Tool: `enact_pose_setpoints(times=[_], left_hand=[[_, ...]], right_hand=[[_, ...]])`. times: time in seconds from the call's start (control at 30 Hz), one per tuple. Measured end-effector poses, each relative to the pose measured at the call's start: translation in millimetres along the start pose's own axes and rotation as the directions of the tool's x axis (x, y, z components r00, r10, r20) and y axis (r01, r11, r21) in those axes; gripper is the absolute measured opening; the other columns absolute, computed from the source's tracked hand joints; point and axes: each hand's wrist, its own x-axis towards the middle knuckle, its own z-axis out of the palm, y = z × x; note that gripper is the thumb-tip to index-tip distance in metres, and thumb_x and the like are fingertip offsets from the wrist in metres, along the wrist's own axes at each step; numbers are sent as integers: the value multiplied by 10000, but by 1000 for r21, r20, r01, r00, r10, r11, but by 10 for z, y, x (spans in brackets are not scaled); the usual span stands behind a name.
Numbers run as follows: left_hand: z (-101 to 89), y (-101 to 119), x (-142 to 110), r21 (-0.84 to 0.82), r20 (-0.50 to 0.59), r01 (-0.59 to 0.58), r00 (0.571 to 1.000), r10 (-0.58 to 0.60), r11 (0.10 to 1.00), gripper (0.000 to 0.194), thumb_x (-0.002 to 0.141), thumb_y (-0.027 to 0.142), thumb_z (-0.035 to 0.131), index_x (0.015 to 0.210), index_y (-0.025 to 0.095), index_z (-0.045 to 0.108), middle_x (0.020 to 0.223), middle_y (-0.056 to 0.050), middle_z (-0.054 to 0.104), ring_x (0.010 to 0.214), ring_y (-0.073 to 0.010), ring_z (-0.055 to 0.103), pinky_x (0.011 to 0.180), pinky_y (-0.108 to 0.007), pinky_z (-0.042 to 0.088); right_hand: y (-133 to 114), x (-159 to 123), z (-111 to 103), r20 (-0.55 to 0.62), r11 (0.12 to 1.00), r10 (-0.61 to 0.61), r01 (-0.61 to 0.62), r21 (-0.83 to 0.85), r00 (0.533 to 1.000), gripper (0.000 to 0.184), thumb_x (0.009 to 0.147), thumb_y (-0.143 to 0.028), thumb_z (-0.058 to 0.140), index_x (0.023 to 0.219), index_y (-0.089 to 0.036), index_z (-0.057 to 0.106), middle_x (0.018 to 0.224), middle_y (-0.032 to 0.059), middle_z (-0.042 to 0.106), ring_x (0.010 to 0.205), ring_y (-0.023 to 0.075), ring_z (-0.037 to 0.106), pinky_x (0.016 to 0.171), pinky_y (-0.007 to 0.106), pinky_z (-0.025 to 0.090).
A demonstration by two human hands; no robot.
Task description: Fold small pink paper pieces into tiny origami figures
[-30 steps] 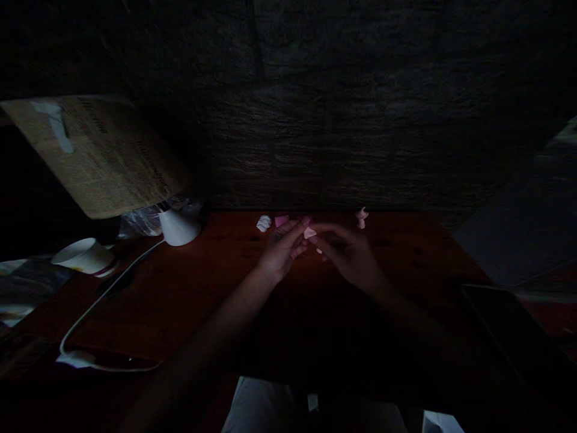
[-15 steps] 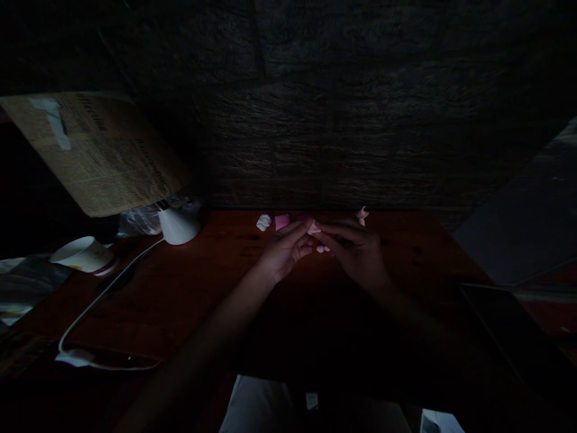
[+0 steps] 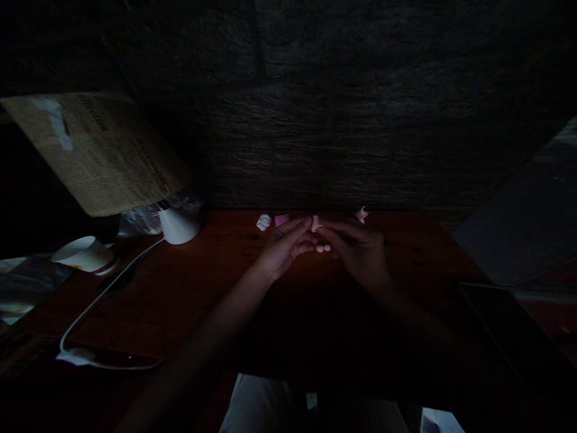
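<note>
Between the fingertips of both hands is a small pale pink piece [image 3: 315, 224], soft-looking like modelling clay. My left hand [image 3: 283, 248] pinches it from the left with thumb and finger, its other fingers curled below. From the right, the thumb and forefinger of my right hand [image 3: 364, 249] close on the same piece. Two small pale pink balls [image 3: 323, 248] lie on the table just under the fingers. Behind my left hand are a white crumpled lump [image 3: 264, 222] and a bright pink block [image 3: 282, 220]. Beyond my right hand stands a pale pink pointed shape [image 3: 362, 214].
On the wooden table [image 3: 189, 288] at left are a lamp with a white base [image 3: 179, 227] and newspaper-print shade [image 3: 99, 153], its white cord [image 3: 85, 310], and a paper cup [image 3: 85, 254]. A dark flat device [image 3: 514, 325] lies at right. A dark textured wall [image 3: 293, 120] rises behind.
The pink piece has turned between my fingertips and now looks more upright and narrow. My fingers have shifted slightly, showing both small balls more fully.
</note>
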Motion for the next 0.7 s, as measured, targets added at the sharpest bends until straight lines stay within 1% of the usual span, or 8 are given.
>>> enact_pose_setpoints(times=[0.1,0.2,0.3,0.37,0.43,0.5,0.63,0.7], left_hand=[[15,25,-16,49,-2,-15,1000,15,999,293,716,280,894,981,193,804,850,-22,754,711,-100,682,634,-195,546],[28,25,-20,112,-49,-53,997,59,992,295,709,265,893,984,201,808,873,-24,769,702,-92,682,610,-180,531],[31,1,-14,218,-115,-140,979,168,966,268,725,326,880,952,204,804,862,-28,784,672,-93,683,560,-173,509],[35,-15,-16,315,-128,-203,959,253,927,263,739,364,866,941,206,805,863,-40,794,683,-116,698,552,-193,517],[43,-28,-27,391,-105,-256,942,319,884,270,728,359,870,949,215,811,877,-48,803,720,-143,717,566,-220,537],[54,-38,-41,433,-77,-301,927,367,850,269,714,325,878,959,233,819,878,-46,806,748,-160,725,586,-242,553],[57,-45,-68,482,-70,-372,886,458,793,158,758,284,842,915,267,834,817,-23,796,679,-139,691,595,-258,554],[51,-33,-79,511,-61,-379,879,473,771,121,786,288,817,904,273,837,786,-20,786,649,-134,671,573,-255,539]], right_hand=[[26,9,-2,-32,998,53,-52,31,998,206,891,-279,764,1092,-300,806,910,8,812,524,117,654,500,269,560],[22,22,-6,-11,997,53,-52,58,999,205,896,-257,748,1087,-300,810,983,16,810,520,104,641,470,255,540],[6,25,-6,-8,998,47,-46,53,999,194,903,-249,734,1066,-313,818,1028,14,811,537,105,653,497,262,562],[1,20,-6,-12,998,55,-55,41,998,205,906,-254,732,1080,-322,816,1028,12,814,543,110,660,519,271,578],[1,12,-12,-8,998,53,-53,39,999,236,921,-254,716,1125,-334,804,1048,10,812,545,109,661,537,278,589],[2,5,-22,-3,999,22,-22,26,1000,277,932,-241,703,1175,-346,785,1051,4,810,567,112,672,569,286,601],[4,-4,-43,22,999,-43,44,-26,999,300,943,-219,688,1197,-353,775,1007,-3,813,588,123,689,578,291,603],[5,-5,-46,32,998,-44,45,-42,999,290,950,-221,681,1188,-355,778,1030,-1,814,609,133,704,591,301,614]])
